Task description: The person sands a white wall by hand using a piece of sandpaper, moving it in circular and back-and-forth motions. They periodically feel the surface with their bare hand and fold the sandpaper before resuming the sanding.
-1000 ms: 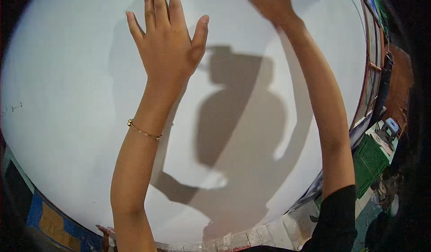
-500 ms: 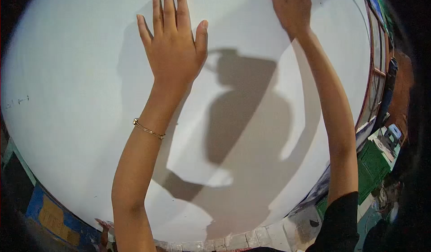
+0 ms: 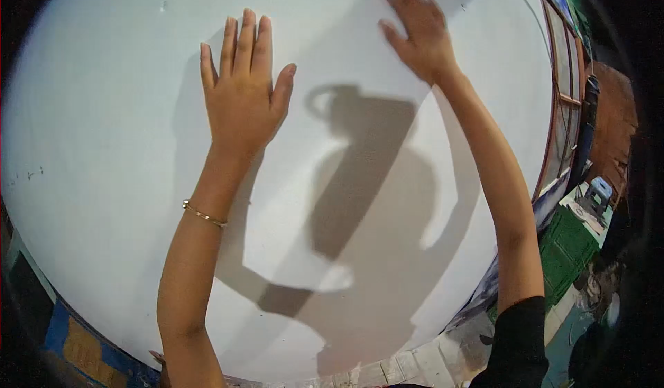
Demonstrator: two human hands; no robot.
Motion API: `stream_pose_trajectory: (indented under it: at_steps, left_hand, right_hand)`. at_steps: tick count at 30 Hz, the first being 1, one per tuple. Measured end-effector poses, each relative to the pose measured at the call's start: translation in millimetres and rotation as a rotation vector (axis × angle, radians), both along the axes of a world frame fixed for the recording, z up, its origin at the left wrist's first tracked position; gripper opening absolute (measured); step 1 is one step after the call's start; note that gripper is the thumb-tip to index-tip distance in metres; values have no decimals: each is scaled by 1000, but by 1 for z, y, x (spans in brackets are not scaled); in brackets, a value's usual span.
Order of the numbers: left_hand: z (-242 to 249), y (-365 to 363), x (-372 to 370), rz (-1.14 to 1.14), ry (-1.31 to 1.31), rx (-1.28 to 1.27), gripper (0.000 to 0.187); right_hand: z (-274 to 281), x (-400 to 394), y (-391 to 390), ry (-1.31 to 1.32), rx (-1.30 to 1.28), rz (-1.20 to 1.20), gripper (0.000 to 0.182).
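Observation:
My left hand (image 3: 242, 104) lies flat on a broad white panel (image 3: 104, 111), palm down with the fingers stretched and the thumb apart. A thin gold bracelet (image 3: 204, 214) circles that wrist. Farther up and to the right, my right hand (image 3: 418, 39) is spread over the same white surface, slightly blurred, fingers pointing up and left. Neither hand holds anything. A dark shadow of my head and arms (image 3: 363, 173) falls across the panel between the two forearms.
Small dark marks (image 3: 28, 175) dot the panel's left side. At right are a framed window (image 3: 567, 97), a green crate (image 3: 564, 246) and a blue item (image 3: 600, 189) on a ledge. A blue and tan board (image 3: 86, 350) lies lower left; pale tiles (image 3: 408, 366) show at the bottom.
The view has shifted, so the panel and both arms appear lower and farther left. My left hand stays nearly in place on the panel; my right hand has moved left and down across it.

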State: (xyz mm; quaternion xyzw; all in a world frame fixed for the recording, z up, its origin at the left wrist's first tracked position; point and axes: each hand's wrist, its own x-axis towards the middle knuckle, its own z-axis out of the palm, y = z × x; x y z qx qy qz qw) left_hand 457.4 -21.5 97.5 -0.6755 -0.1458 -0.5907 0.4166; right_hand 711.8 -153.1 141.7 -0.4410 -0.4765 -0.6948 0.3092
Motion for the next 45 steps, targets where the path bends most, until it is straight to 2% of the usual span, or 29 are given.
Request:
stream_pose_trajectory:
  at_steps: [1,2,4,6,7,8,10,12,14,16,17,18,20,21,22,24,26,27,30,32,34,36,38,39,40,42,43,45]
  left_hand:
    - [-1,0,-1,30,7,-13,61]
    - [-2,1,-1,20,6,-14,61]
    - [-3,5,-3,79,32,-4,58]
    - [-4,11,-7,79,21,2,56]
    - [-4,14,-12,83,16,7,56]
    - [-4,17,-20,88,9,8,56]
    - [-2,17,-35,64,-4,13,55]
    - [2,20,-45,72,-42,-2,55]
    - [7,28,-60,64,-55,17,55]
    - [9,35,-67,69,-82,23,55]
    - [10,38,-73,78,-84,22,55]
    - [13,42,-81,63,-99,23,55]
    - [15,54,-88,53,-120,18,55]
    - [15,58,-95,52,-120,12,55]
    - [16,62,-102,54,-119,8,56]
    - [15,67,-121,72,-111,-5,56]
    - [23,76,-133,76,-103,-9,56]
    - [22,80,-139,78,-87,-12,57]
    - [19,86,-158,92,-75,-8,57]
    - [19,89,-170,86,-34,-31,58]
    - [20,93,-181,90,-22,-47,58]
    - [19,98,-189,70,-18,-25,58]
    - [16,106,-195,40,-34,-15,59]
    - [14,111,-198,28,-66,-17,60]
    - [13,115,-201,21,-91,-18,60]
    - [14,124,-207,10,-86,-9,60]
    - [13,125,-207,-3,-89,-10,60]
    - [13,128,-207,2,-82,3,60]
  right_hand:
    - [8,29,3,106,129,77,51]
    - [15,49,-9,391,89,287,52]
    - [11,103,5,584,386,85,59]
    - [-9,88,2,351,216,85,65]
    - [-19,59,-11,313,90,33,67]
    - [-18,64,-12,310,91,27,67]
    - [-15,99,-15,364,224,79,61]
    - [-4,107,-23,738,295,175,63]
    - [2,74,-8,648,271,124,63]
    - [-3,28,0,253,56,50,58]
    - [-1,10,1,156,4,50,56]
    - [6,6,9,160,4,58,56]
    - [32,7,33,342,211,185,54]
    - [38,-14,50,470,362,44,54]
    - [37,-39,63,466,361,59,54]
    - [23,-97,75,149,-47,91,68]
    - [35,-136,75,-49,-225,52,67]
    - [47,-139,82,22,-182,-13,62]
    - [64,-160,102,275,110,181,58]
    - [46,-198,128,143,95,221,58]
    - [19,-235,143,-207,-151,289,62]
    - [28,-238,141,-147,-96,198,61]
    - [43,-229,146,61,151,170,60]
    - [42,-245,133,227,149,214,57]
    - [33,-252,141,231,152,215,57]
    - [11,-270,165,75,144,160,64]
    - [-2,-275,168,-29,6,180,66]
    - [3,-270,155,2,-18,186,61]
